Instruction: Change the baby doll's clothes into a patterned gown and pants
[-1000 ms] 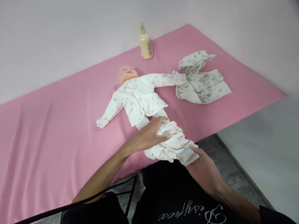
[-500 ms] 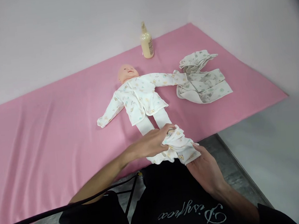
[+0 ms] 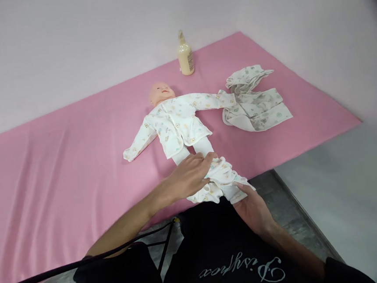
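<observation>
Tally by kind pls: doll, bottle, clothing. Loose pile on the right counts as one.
Doll: 1
Pump bottle: 1
Clothing: 3 (printed top on doll, bunched printed garment in left hand and right hand, loose pile)
Total: 5

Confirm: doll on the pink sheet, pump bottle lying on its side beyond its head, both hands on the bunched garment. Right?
Not quite: in the head view the pump bottle stands upright beyond the doll's head. The doll on the pink sheet, left hand and right hand on the bunched garment: correct.

Doll on table, bottle behind, clothes at right
</observation>
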A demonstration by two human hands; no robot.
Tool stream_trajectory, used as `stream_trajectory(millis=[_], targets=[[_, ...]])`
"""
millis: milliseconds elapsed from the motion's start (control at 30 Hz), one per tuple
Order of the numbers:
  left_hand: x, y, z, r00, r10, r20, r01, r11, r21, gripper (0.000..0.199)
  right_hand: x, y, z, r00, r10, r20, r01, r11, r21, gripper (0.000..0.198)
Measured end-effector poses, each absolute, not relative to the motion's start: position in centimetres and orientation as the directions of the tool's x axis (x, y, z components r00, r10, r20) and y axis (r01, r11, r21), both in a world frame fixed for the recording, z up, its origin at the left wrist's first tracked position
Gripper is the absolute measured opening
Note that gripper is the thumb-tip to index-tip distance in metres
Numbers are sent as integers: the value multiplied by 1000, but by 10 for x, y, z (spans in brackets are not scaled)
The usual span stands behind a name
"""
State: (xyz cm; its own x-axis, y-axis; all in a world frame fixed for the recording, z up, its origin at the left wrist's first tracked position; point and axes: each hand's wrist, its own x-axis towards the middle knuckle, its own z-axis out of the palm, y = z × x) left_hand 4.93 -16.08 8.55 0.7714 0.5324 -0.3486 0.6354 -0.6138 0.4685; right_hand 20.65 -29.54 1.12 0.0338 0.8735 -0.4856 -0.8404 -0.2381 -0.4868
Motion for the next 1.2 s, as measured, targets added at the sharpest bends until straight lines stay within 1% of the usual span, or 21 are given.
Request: stream_trajectory(millis=[100, 233, 300, 333, 367, 400, 433, 500, 533, 567, 600, 633, 667, 733, 800, 867, 1000, 1100, 1200], targets=[[45, -159, 84, 765, 556, -325, 639, -587, 498, 46, 208, -296, 4, 20, 890, -455, -824, -243, -512, 43], [41, -155, 85, 707, 604, -368, 691, -479, 541, 41, 222, -305, -1, -36, 897, -441, -761, -311, -569, 35], [40, -153, 86, 680, 623, -388, 713, -436, 549, 42, 239, -311, -2, -96, 888, -450, -654, -397, -644, 33], [40, -152, 86, 671, 630, -391, 719, -425, 549, 42, 250, -313, -3, -110, 880, -463, -568, -437, -697, 34], [40, -152, 87, 667, 634, -392, 723, -422, 547, 42, 262, -313, -3, -103, 871, -480, -460, -469, -754, 35], [40, -151, 87, 666, 634, -393, 725, -426, 542, 43, 273, -312, -2, -43, 873, -485, -344, -469, -813, 36], [40, -150, 86, 670, 631, -391, 723, -433, 539, 44, 282, -308, -1, 56, 883, -465, -231, -442, -867, 36], [40, -147, 86, 687, 616, -385, 708, -449, 545, 46, 293, -294, 1, 229, 904, -361, -61, -357, -932, 35], [39, -145, 85, 695, 609, -381, 700, -454, 551, 47, 294, -284, 3, 261, 919, -297, -13, -304, -953, 37], [39, -144, 85, 702, 604, -379, 694, -457, 557, 47, 293, -272, 4, 242, 941, -235, 14, -246, -969, 41], [39, -142, 85, 708, 599, -375, 688, -461, 561, 47, 290, -260, 4, 178, 969, -172, 36, -181, -983, 46], [39, -141, 84, 714, 596, -368, 681, -467, 564, 47, 286, -247, 4, 79, 989, -121, 73, -127, -989, 49], [39, -140, 84, 721, 595, -355, 673, -478, 565, 45, 281, -236, 4, -19, 997, -80, 126, -77, -989, 47], [38, -138, 84, 738, 595, -318, 651, -503, 569, 42, 275, -216, 1, -189, 981, -44, 249, 4, -968, 33], [37, -138, 83, 742, 606, -286, 641, -517, 568, 39, 273, -201, -4, -281, 959, -44, 348, 59, -935, 18], [34, -138, 80, 732, 622, -279, 650, -515, 559, 40, 275, -188, -8, -313, 949, -44, 408, 93, -908, 12], [28, -140, 75, 731, 611, -305, 659, -513, 550, 39, 281, -163, -15, -385, 923, -29, 481, 174, -859, 13], [23, -142, 72, 742, 596, -307, 644, -505, 574, 41, 278, -149, -22, -414, 910, 25, 498, 250, -830, 10], [17, -145, 72, 736, 603, -310, 641, -470, 607, 45, 271, -145, -27, -400, 915, 59, 474, 262, -841, 13]])
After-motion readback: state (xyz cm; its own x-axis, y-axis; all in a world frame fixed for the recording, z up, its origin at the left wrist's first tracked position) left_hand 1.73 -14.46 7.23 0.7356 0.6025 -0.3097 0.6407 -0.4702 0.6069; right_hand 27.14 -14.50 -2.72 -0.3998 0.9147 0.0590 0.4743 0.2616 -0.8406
